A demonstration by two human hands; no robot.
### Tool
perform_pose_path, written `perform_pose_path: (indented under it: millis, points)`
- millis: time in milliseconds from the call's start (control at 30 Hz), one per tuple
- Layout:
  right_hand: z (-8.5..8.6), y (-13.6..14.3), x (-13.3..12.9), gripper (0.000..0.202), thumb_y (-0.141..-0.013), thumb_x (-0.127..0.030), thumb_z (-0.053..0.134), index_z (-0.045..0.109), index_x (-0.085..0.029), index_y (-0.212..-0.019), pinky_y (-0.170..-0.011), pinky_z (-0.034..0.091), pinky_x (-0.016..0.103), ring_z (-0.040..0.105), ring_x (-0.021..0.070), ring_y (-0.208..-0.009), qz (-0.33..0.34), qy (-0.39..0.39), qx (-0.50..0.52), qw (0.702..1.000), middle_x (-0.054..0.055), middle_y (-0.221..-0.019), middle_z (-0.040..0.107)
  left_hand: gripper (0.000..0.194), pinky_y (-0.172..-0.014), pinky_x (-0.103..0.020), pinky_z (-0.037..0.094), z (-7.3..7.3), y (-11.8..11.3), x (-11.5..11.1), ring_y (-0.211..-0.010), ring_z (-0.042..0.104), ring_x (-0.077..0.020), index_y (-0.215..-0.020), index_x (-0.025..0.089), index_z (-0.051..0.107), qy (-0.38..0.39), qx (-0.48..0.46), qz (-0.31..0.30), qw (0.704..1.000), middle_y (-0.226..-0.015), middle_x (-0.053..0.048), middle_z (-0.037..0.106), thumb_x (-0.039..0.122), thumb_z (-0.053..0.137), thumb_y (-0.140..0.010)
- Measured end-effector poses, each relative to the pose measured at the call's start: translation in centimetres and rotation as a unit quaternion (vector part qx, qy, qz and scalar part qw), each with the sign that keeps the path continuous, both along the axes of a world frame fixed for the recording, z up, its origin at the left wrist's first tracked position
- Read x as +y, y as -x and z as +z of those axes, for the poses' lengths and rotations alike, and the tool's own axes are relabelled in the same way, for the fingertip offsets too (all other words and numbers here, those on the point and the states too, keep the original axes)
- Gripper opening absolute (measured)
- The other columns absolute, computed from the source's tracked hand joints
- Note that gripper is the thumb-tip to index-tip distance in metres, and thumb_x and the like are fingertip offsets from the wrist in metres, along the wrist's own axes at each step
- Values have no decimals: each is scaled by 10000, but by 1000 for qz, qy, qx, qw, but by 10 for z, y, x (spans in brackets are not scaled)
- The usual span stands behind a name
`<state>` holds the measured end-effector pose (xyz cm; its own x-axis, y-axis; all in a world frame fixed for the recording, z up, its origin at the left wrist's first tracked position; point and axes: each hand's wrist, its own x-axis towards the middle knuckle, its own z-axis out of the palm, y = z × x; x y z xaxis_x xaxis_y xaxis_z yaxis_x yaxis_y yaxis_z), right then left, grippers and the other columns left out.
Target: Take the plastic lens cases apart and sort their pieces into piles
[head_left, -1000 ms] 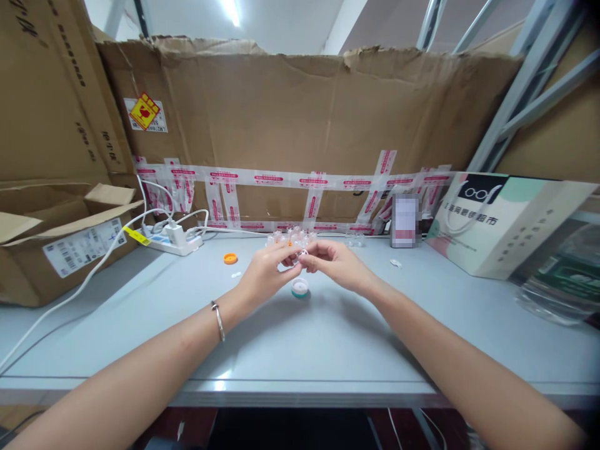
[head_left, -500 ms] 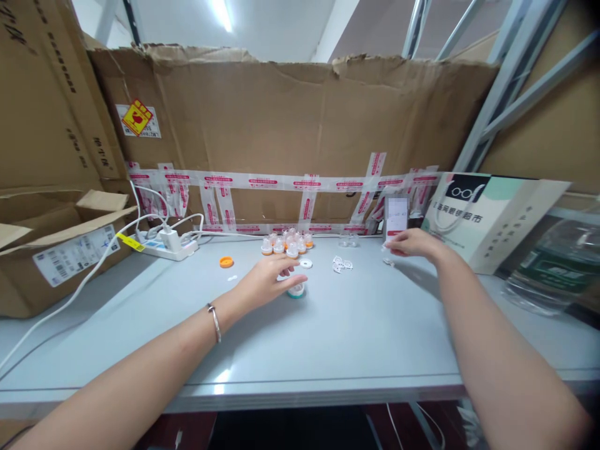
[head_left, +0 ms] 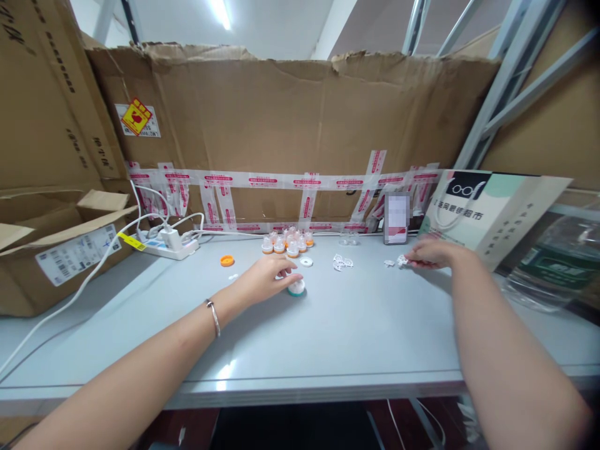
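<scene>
My left hand [head_left: 270, 279] hovers palm down over the table's middle. Its thumb reaches out above a round white piece with a teal rim [head_left: 296, 288], and a gap separates thumb and curled fingers. Farther right, my right hand [head_left: 432, 252], a little blurred, pinches a small openwork white plastic piece [head_left: 402, 261] at its fingertips. Another small white piece [head_left: 389, 264] lies just left of it. Between the hands are a cluster of white openwork pieces [head_left: 343, 262] and a flat white ring [head_left: 306, 262]. Several clear-domed capsules with orange bases [head_left: 293, 250] stand behind my left hand.
An orange ring [head_left: 227, 260] lies left of the capsules. Two clear domes [head_left: 349, 239] sit at the back near a propped phone [head_left: 396, 219]. A power strip [head_left: 171, 249] and open carton [head_left: 70, 250] are left; a paper bag [head_left: 490, 215] and water jug [head_left: 553, 265] right.
My right hand has moved right and slightly down from in front of the phone, with a white piece now at its fingertips. My left hand has barely moved.
</scene>
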<state>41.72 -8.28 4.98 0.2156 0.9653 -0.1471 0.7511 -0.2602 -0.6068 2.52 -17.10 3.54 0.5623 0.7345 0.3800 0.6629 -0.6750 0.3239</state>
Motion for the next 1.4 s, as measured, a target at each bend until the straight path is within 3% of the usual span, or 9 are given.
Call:
perform_pose_path:
  millis: [100,200,400,500,533,633,733,1133,1400]
  points:
    - [-5,-2,1,200,-650,-135,661,549,-155,-485,-453,467,234,516,106,-451,-3,118,35,992,53,-509,566,364,-686,-248,392,2,3,2,-753,556,-144,-869,179,640,22,22,-20,999,-831,-36,647,386,341,-891]
    - [-5,-3,3,247,-636,-219,684,518,-168,-460,-421,424,260,466,107,-409,13,116,-9,993,34,-461,518,438,-717,-260,386,4,7,3,-788,549,-153,-892,179,627,54,24,-13,998,-873,-43,635,400,249,-910]
    - [24,42,-3,322,-713,-422,585,552,-145,-552,-500,356,286,483,142,-497,14,-113,-155,981,64,-531,551,510,-704,-251,403,0,13,3,-849,530,-175,-1007,206,568,146,33,-20,989,-980,-39,582,589,564,-669]
    - [24,101,-17,392,-750,-548,477,579,-171,-716,-548,368,237,503,119,-598,117,-175,-109,971,32,-673,585,558,-689,-256,409,-7,12,5,-830,520,-176,-1003,202,545,156,30,-12,987,-962,-40,561,588,618,-607]
    - [20,122,-23,401,-742,-558,482,571,-166,-732,-555,373,228,505,120,-620,204,-181,-64,960,32,-697,586,536,-686,-258,408,-9,11,6,-820,517,-174,-987,197,545,154,26,-8,988,-949,-40,558,581,611,-618]
    - [4,173,-41,451,-646,-578,585,551,-171,-837,-530,364,217,493,116,-610,399,-101,-13,912,8,-709,569,447,-670,-259,402,-16,6,8,-796,513,-170,-908,181,550,135,10,2,991,-907,-40,554,548,591,-656]
    - [-10,195,-52,570,-553,-565,671,513,-181,-943,-512,343,208,471,110,-599,466,-74,-31,881,-21,-695,533,390,-659,-261,396,-20,3,9,-779,512,-170,-836,171,552,115,-1,4,993,-863,-37,554,526,577,-675]
    - [-22,201,-52,358,-649,-456,647,561,-162,-834,-517,329,199,422,89,-586,505,-128,66,851,-32,-642,487,206,-556,-220,364,-27,2,16,-624,469,-117,-733,150,574,96,-17,-20,995,-680,10,530,327,610,-634]
    - [-14,193,-46,388,-645,-413,652,543,-145,-903,-543,373,210,456,89,-586,428,-163,110,882,-22,-669,511,316,-612,-228,409,-22,6,15,-698,515,-128,-884,156,609,119,-31,-45,991,-787,-18,588,382,616,-664]
